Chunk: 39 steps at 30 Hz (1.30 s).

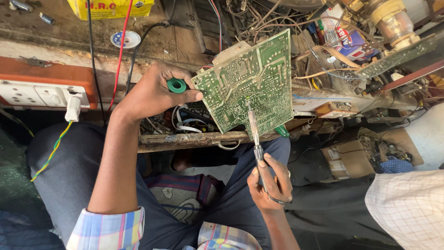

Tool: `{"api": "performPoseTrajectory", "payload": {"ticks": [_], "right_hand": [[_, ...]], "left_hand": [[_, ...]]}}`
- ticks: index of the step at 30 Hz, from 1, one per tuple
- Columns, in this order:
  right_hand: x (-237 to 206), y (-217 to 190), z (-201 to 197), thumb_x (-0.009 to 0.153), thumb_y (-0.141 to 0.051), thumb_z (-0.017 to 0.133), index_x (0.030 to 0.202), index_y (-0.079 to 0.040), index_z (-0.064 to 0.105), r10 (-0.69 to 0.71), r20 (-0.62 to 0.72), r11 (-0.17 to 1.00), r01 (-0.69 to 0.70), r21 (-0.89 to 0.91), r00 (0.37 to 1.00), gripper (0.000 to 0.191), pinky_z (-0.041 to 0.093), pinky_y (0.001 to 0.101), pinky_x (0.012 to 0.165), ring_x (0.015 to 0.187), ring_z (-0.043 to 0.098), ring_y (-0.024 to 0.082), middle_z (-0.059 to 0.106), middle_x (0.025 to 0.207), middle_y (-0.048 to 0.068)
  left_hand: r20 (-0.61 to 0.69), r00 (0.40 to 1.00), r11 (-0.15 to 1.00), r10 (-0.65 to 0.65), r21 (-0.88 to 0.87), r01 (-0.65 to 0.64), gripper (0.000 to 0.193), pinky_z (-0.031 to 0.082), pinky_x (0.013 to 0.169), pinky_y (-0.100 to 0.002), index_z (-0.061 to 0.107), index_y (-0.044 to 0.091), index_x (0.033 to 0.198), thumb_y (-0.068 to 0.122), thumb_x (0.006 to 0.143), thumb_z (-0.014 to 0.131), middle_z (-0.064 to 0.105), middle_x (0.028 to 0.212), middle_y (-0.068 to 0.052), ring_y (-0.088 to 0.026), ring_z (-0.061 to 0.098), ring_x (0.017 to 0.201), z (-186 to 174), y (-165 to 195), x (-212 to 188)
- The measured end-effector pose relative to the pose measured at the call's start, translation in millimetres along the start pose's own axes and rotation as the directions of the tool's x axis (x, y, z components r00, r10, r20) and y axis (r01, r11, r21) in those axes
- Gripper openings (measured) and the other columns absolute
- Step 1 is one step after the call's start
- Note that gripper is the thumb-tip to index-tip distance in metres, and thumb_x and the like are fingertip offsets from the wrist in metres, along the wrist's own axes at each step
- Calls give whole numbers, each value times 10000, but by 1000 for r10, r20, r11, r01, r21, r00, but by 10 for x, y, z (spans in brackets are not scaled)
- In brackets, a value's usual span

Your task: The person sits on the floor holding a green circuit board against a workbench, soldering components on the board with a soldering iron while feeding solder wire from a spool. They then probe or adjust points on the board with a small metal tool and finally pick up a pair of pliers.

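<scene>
My left hand [155, 92] grips the left edge of a green circuit board [252, 85], solder side up and tilted, and also holds a small green round part [176, 85] against the palm. My right hand [270, 178] is closed on a slim soldering iron [254, 132] with a clear handle. Its tip touches the middle of the board. A thin black cord loops from the handle below my fingers.
A white socket strip on an orange base [44, 90] sits at left with a plug and green-yellow wire [53, 150]. Red and black leads [118, 51] cross the worn wooden bench [185, 139]. Tangled wires and parts [323, 41] crowd the right. Another person's checked sleeve [409, 208] is at lower right.
</scene>
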State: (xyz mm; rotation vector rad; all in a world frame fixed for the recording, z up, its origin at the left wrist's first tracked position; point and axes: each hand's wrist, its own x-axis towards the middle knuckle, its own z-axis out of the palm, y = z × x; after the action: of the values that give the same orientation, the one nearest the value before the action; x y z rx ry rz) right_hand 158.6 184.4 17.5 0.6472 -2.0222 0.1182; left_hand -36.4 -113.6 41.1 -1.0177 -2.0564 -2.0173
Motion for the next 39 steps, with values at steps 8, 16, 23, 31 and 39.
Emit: {"api": "performPoseTrajectory", "payload": {"ticks": [8, 16, 23, 31, 39], "right_hand": [[-7, -24, 14, 930, 33, 709, 1217, 0, 629, -10, -3, 999, 10, -30, 1000, 300, 601, 380, 798, 1032, 705, 299, 630, 1211, 200], [25, -80, 10, 949, 6, 687, 1193, 14, 620, 51, -27, 998, -52, -39, 998, 254, 597, 406, 853, 1033, 705, 310, 642, 1195, 178], [58, -123, 22, 956, 9, 672, 1181, 24, 616, 97, -61, 995, -98, -4, 993, 232, 605, 395, 863, 1034, 712, 313, 641, 1182, 177], [52, -117, 16, 955, 8, 672, 1172, 37, 624, 99, -59, 995, -100, -14, 993, 224, 609, 381, 820, 1000, 710, 310, 648, 1166, 186], [24, -82, 5, 957, -7, 683, 1212, 20, 617, 38, -16, 998, -39, -45, 999, 265, 589, 404, 823, 997, 693, 307, 647, 1204, 189]], "left_hand": [[9, 1000, 1000, 5, -2, -5, 156, 476, 553, -256, 759, 33, 837, 158, 863, 849, 698, 700, 16, -37, 608, 653, -1, -4, 3], [2, 999, 998, 48, 33, -48, 146, 479, 602, -263, 763, 26, 851, 144, 866, 848, 713, 730, 1, -44, 599, 697, -4, -18, -12], [-3, 998, 997, 63, 33, -63, 141, 491, 631, -272, 762, 28, 859, 141, 867, 846, 731, 756, -4, -50, 613, 725, -7, -16, -7], [-10, 997, 996, 73, 56, -72, 140, 484, 613, -273, 767, 31, 855, 144, 864, 848, 733, 749, -5, -51, 620, 713, -8, -10, -14], [-12, 998, 997, 70, 47, -69, 145, 475, 602, -266, 765, 25, 851, 140, 869, 852, 710, 727, 11, -42, 597, 695, 0, -19, -9]]}}
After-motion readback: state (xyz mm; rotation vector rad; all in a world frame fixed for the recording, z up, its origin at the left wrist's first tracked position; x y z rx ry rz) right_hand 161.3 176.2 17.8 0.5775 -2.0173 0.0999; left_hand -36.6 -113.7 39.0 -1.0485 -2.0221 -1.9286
